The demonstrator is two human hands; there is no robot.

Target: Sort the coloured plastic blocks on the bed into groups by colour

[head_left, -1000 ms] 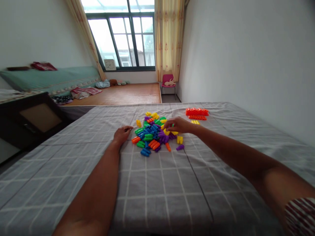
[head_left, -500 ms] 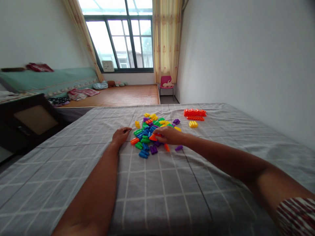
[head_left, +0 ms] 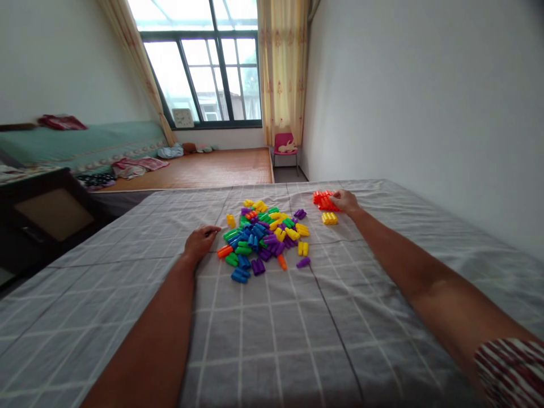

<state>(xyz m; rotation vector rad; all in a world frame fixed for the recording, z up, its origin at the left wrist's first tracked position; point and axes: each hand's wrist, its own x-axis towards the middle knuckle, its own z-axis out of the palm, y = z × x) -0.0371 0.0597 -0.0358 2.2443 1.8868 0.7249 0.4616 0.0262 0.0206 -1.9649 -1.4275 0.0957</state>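
A loose pile of small plastic blocks [head_left: 266,235] in blue, green, purple, yellow and orange lies on the grey checked bedsheet [head_left: 276,328]. My left hand [head_left: 199,241] rests on the sheet just left of the pile, fingers curled, touching no block that I can see. My right hand [head_left: 346,200] is stretched far right, its fingers closed at the row of orange blocks [head_left: 323,200]. A small yellow block cluster [head_left: 328,218] sits just in front of that row.
A white wall runs along the right side of the bed. Beyond the bed lie a wooden platform, a pink chair [head_left: 284,146], curtains and a window. A dark cabinet [head_left: 46,212] stands at the left, with a green-covered bed behind it.
My right hand left the pile's centre and reached to the far right, to the orange row. Some blocks in the pile shifted. My left hand stayed put.
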